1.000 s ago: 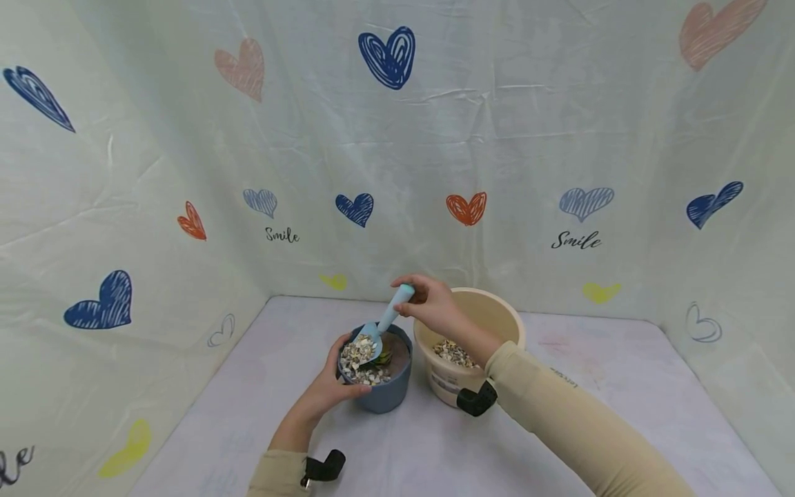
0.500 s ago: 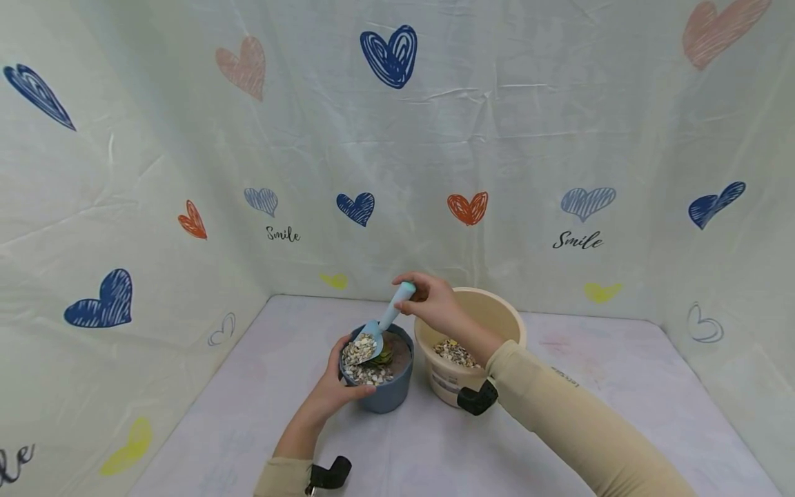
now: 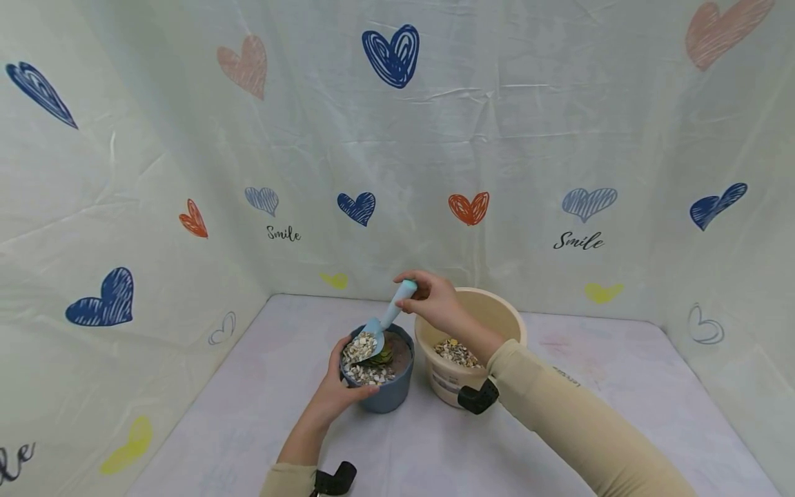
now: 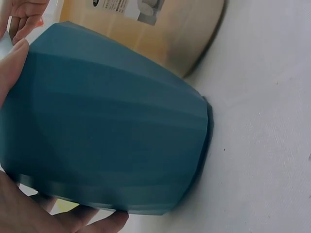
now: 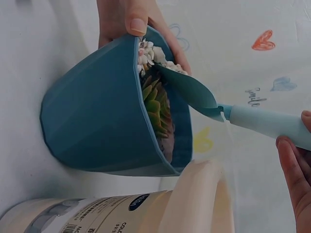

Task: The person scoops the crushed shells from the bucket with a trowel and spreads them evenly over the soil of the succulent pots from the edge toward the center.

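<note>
My left hand (image 3: 338,390) grips the side of a blue flower pot (image 3: 390,395), thumb at the near rim and fingers around the left side. Inside the pot a green succulent (image 5: 156,104) grows, with pale pebbles (image 3: 370,375) on the soil at the near left. Between its fingers and thumb my right hand (image 3: 437,301) holds a light blue scoop (image 3: 397,304) by the handle. The scoop's blade, heaped with pebbles, tilts down over the left part of the pot, next to the succulent.
Close to the right of the pot stands a cream bucket (image 3: 504,317) with mixed pebbles (image 3: 456,353) at its bottom; my right forearm passes over its rim. A white cloth (image 3: 248,414) covers the table, and a heart-printed curtain (image 3: 410,152) hangs behind.
The scoop and both hands have shifted only slightly. The scoop stays tilted over the pot's left side, still bearing pebbles.
</note>
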Action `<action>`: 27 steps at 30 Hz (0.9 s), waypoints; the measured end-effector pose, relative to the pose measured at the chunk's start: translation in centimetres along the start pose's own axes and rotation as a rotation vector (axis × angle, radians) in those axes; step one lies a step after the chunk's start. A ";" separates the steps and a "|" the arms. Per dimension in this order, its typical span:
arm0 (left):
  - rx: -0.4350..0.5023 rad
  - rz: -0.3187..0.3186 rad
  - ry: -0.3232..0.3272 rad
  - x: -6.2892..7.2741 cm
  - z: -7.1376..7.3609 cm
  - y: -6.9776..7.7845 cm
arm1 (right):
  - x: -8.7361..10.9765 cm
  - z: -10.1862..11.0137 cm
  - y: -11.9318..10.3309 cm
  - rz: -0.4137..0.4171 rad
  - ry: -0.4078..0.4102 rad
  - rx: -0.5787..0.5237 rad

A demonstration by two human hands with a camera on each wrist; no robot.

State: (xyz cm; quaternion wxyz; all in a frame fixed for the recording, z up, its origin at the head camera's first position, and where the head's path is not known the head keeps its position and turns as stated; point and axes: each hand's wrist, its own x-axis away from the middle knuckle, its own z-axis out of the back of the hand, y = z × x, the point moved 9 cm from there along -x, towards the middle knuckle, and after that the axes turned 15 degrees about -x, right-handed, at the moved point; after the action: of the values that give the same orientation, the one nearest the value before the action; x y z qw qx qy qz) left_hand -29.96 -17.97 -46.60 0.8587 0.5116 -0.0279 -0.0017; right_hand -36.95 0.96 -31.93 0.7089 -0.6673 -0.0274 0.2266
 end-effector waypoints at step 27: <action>-0.020 -0.145 -0.319 -1.9 0.9 -0.1 | 0.4 0.4 0.3 0.017 -0.025 -0.033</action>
State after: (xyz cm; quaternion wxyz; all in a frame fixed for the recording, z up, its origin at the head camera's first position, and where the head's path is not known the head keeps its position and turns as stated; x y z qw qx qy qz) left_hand -31.86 -18.71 -46.32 0.8462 0.4968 -0.1270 -0.1451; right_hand -36.84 1.49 -32.23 0.6954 -0.6763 -0.0346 0.2405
